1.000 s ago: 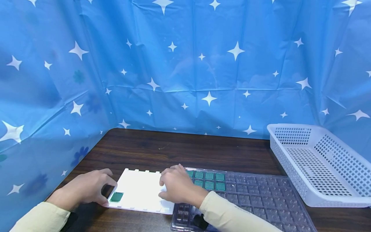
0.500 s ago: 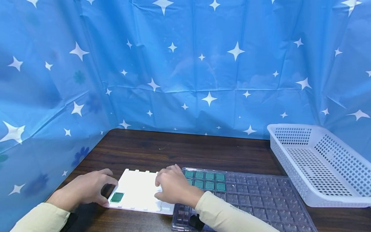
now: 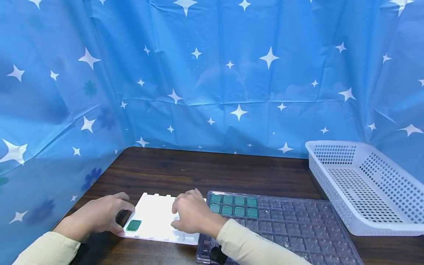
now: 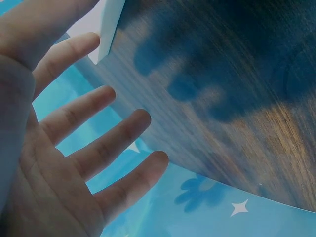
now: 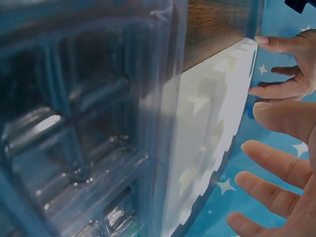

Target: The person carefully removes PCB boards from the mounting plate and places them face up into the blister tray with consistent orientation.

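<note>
A white tray [image 3: 159, 217] with notched edges lies flat at the left of the table. One green square chip [image 3: 134, 225] sits in its front left corner. My left hand [image 3: 101, 213] is at the tray's left end, thumb and index finger touching its edge, other fingers spread in the left wrist view. Over the tray's right part hovers my right hand [image 3: 195, 215]; the right wrist view shows its fingers [image 5: 276, 163] extended, with nothing visible between them. A clear plastic compartment tray [image 3: 294, 221] lies to the right, several green chips [image 3: 239, 200] filling its back left pockets.
A white perforated basket [image 3: 364, 191] stands at the right of the dark wooden table [image 3: 185, 169]. Blue curtains [image 3: 212, 81] with white stars hang behind and to the left. The right forearm [image 3: 255, 243] crosses the compartment tray.
My right hand has moved left from the white tray's right edge further over the tray, uncovering more green chips in the compartment tray. The left hand has stayed nearly still.
</note>
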`<state>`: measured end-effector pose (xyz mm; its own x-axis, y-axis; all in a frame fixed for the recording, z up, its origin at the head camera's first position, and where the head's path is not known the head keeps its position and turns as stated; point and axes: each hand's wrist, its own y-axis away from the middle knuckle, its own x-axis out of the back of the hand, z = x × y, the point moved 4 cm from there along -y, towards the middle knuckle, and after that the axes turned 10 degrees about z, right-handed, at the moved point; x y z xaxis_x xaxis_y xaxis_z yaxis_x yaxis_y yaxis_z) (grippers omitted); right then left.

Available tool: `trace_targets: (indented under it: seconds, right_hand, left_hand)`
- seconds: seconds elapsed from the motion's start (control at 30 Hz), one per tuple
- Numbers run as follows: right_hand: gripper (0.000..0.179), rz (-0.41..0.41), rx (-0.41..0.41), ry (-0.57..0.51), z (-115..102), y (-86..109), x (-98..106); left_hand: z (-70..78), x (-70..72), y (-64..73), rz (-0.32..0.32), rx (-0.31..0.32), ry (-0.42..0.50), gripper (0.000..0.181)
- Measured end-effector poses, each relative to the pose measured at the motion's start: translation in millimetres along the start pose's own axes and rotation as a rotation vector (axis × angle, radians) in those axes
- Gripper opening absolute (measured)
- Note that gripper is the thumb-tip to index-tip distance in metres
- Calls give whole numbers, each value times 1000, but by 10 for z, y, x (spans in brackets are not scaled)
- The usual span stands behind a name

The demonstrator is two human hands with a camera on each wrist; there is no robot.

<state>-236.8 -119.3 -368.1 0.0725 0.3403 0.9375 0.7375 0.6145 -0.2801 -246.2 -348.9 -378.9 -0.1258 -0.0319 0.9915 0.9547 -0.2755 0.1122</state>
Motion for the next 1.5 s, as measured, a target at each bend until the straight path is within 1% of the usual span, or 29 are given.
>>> trace_targets:
  seconds: [0.2,0.27,0.43,0.57,0.73,0.9,1.1,1.3,1.5]
  right_hand:
    - [16,-4,-1,13,-16,4,-12]
    - [16,-3,2,18,-23,0,-16]
    - [16,2,22,17,-57,-18,-28]
    - [16,1,36,24,-98,-43,-47]
    - [16,-7,31,25,-146,-73,-81]
    - [15,-3,30,13,-191,-90,-108]
    - [13,11,41,17,-231,-107,-119]
    - [15,15,48,37,-269,-144,-124]
    - [16,10,50,39,-326,-186,-143]
  left_hand:
    - [9,-1,12,13,9,1,60]
    - [5,-7,16,14,2,2,60]
    - [10,-1,22,14,1,10,59]
    - [20,15,21,11,14,3,59]
    - [27,17,28,12,3,-2,58]
    - [35,28,28,4,20,-3,57]
    - [39,31,22,7,13,2,56]
    - [33,18,20,12,20,3,57]
    - [21,10,8,9,9,9,57]
